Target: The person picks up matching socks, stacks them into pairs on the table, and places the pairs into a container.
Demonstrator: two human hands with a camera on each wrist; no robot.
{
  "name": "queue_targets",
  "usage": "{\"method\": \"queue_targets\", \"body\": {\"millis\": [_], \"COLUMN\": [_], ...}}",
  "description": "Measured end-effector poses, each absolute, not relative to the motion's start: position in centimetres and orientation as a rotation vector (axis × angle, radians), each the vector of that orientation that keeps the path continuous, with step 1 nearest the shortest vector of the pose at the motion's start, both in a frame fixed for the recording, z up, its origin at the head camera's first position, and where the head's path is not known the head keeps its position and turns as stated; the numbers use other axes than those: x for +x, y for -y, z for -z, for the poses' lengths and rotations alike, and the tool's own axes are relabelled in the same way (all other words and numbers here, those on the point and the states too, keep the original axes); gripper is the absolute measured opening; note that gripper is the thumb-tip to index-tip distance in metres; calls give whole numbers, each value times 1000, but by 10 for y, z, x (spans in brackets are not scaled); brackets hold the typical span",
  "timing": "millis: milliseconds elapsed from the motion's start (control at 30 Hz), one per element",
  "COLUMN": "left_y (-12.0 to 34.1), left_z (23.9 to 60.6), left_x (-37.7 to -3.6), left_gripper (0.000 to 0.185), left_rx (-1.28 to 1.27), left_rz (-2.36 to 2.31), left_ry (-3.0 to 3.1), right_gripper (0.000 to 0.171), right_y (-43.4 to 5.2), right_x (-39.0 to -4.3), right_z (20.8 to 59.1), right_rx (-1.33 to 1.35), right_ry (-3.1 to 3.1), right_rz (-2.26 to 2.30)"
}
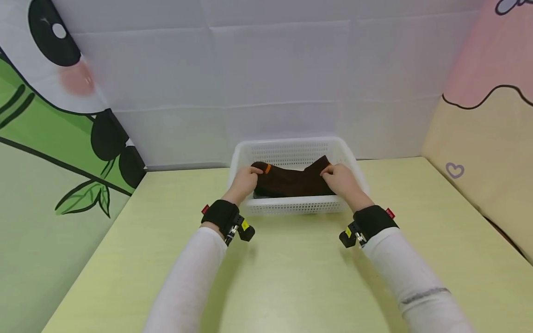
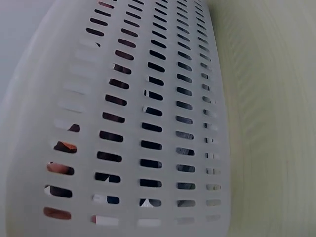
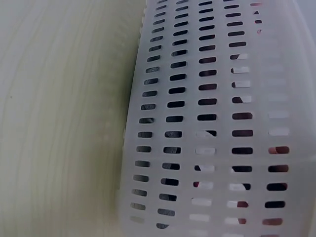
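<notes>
A brown sock [image 1: 291,181] with orange accents is stretched sideways inside a white perforated plastic basket [image 1: 291,199]. My left hand [image 1: 245,180] pinches its left end by the orange band. At the other end, my right hand [image 1: 340,179] pinches the upper right corner, also beside an orange patch. Darker cloth lies below the sock, mostly hidden by it and by the basket's front wall. Both wrist views are filled by the basket wall [image 2: 29,173], with dark cloth and bits of skin showing only through the slots.
The basket stands at the back of a pale yellow wood-grain table [image 1: 287,273], close to a white cloth backdrop [image 1: 275,83]. Printed panels flank the table, a green one [image 1: 50,185] on the left and a pink and cream one [image 1: 487,152] on the right.
</notes>
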State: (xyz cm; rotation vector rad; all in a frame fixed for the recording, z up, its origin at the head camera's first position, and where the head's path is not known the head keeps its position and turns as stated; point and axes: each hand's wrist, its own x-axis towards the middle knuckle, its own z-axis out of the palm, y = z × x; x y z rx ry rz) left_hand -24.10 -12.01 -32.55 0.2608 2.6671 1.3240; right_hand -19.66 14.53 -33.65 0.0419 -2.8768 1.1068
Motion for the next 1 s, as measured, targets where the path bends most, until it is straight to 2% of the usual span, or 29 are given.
{"method": "queue_targets", "body": {"millis": [100, 267, 400, 567, 633, 667, 800, 900, 1000], "left_y": [119, 116, 117, 120, 120, 118, 119, 123, 122], "left_z": [327, 328, 337, 365, 369, 358, 381, 417, 433], "left_x": [-242, -244, -253, -280, -285, -274, -294, -328, -344], "left_gripper": [31, 40, 35, 30, 30, 33, 45, 52, 45], "left_rx": [316, 355, 418, 494, 474, 456, 486, 455, 402], "left_rz": [-1206, -1071, -959, -794, -725, -687, -494, -357, -268], "left_ry": [-2703, -2693, -2700, -2741, -2754, -2753, -2818, -2822, -2811], "right_gripper": [35, 40, 44, 46, 46, 45, 34, 25, 28], "right_y": [-144, -143, -143, -142, -142, -142, -142, -143, -142], "right_x": [-200, -205, -207, -209, -209, -210, -210, -211, -211], "right_z": [337, 338, 337, 336, 336, 336, 335, 336, 336], "right_rx": [45, 43, 52, 42, 46, 51, 69, 66, 69], "right_ry": [2988, 3145, 3226, 3298, 3311, 3313, 3312, 3303, 3304], "right_rz": [-1026, -936, -930, -927, -910, -900, -865, -816, -746]}}
